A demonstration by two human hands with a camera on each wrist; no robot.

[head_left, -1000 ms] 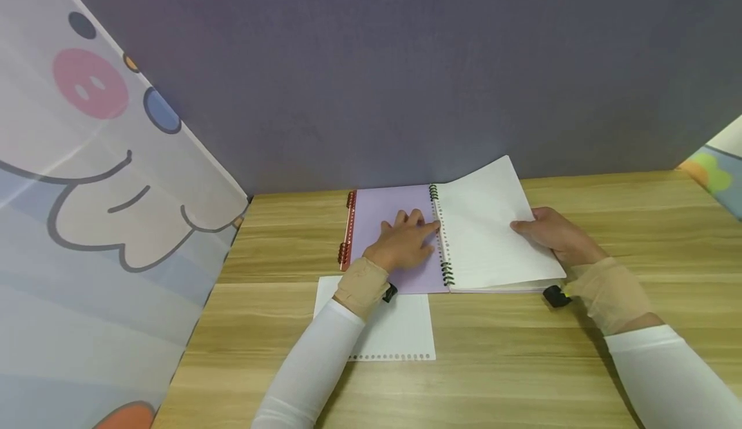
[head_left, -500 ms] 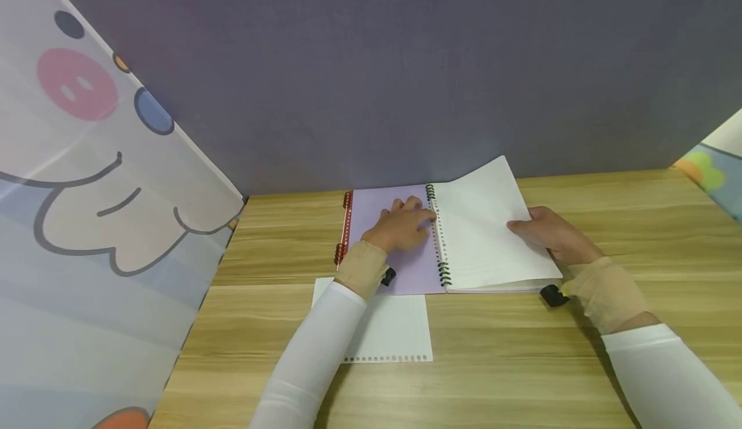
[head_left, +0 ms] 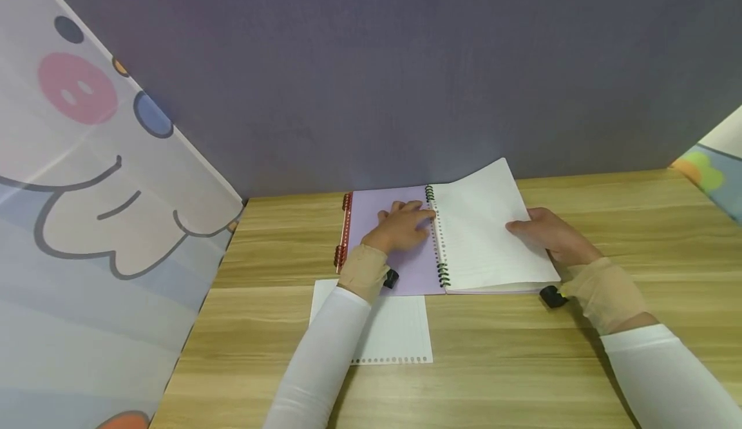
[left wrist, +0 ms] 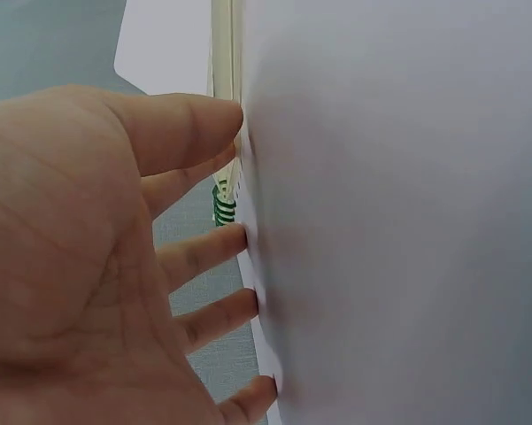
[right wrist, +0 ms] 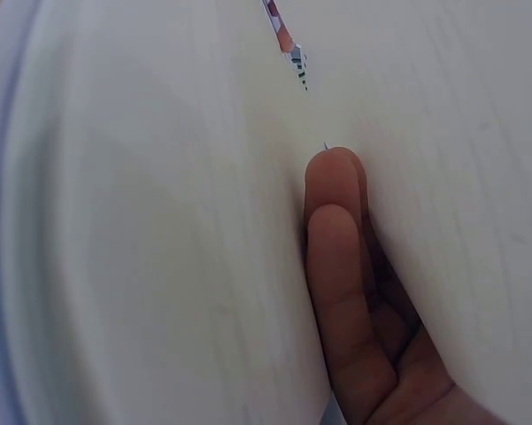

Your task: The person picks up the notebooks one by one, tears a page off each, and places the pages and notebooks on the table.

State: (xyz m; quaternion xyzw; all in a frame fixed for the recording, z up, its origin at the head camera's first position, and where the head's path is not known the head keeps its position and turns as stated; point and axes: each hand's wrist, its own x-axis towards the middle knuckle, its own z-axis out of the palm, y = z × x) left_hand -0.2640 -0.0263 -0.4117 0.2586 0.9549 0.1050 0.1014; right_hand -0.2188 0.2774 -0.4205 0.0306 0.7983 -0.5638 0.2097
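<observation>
An open loose-leaf notebook lies on the table, with a purple cover (head_left: pixel 362 216) on the left and white pages on the right. Green binding rings (head_left: pixel 443 274) run down its middle. My left hand (head_left: pixel 401 228) rests on the cover, fingers spread, fingertips beside the binding; in the left wrist view, its fingertips (left wrist: pixel 235 237) touch the pale surface. My right hand (head_left: pixel 547 230) pinches the right edge of a white page (head_left: pixel 478 229), which bends up at its far corner. The right wrist view shows the fingers (right wrist: pixel 336 266) between pages; the thumb is hidden there.
A loose punched sheet (head_left: pixel 400 332) lies on the table in front of the cover, partly under my left forearm. Red binding rings (head_left: pixel 339 255) show along the cover's left side. A grey panel (head_left: pixel 371 81) stands behind the table, and a cartoon-printed wall (head_left: pixel 104 223) is at left.
My left hand has slid slightly away from me along the binding. The right hand keeps the same hold on the page. The head view has shifted a little.
</observation>
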